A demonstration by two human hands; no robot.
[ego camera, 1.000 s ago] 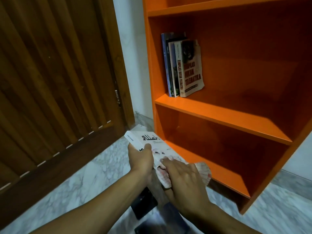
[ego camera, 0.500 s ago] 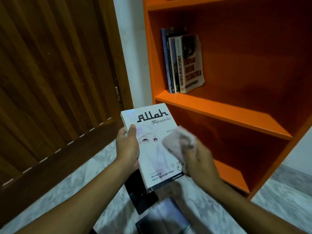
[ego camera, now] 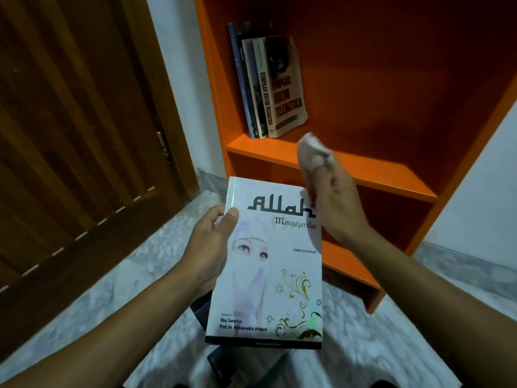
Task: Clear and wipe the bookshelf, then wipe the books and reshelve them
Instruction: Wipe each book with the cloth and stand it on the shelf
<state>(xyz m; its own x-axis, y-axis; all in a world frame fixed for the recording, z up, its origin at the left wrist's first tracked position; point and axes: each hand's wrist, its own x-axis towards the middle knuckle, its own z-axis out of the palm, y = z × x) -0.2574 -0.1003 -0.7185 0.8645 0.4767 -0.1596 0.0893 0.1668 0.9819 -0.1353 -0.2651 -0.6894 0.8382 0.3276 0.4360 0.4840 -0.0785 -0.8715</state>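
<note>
My left hand (ego camera: 208,247) grips the left edge of a white paperback (ego camera: 268,275), cover facing me, thumb on the front. My right hand (ego camera: 333,203) holds a bunched pale cloth (ego camera: 310,148) at the book's top right corner. Behind them stands the orange bookshelf (ego camera: 363,172). Several books (ego camera: 268,85) stand upright at the left end of its middle shelf. The lower shelf looks bare where it shows.
Dark books (ego camera: 221,362) lie on the marble floor (ego camera: 84,317) under the white one, mostly hidden. A brown slatted wooden door (ego camera: 70,121) fills the left side. A white wall strip (ego camera: 179,79) separates door and shelf.
The white book rose from near the floor and tilted cover-up toward me. My right hand with the cloth moved from the cover's middle to its top right corner.
</note>
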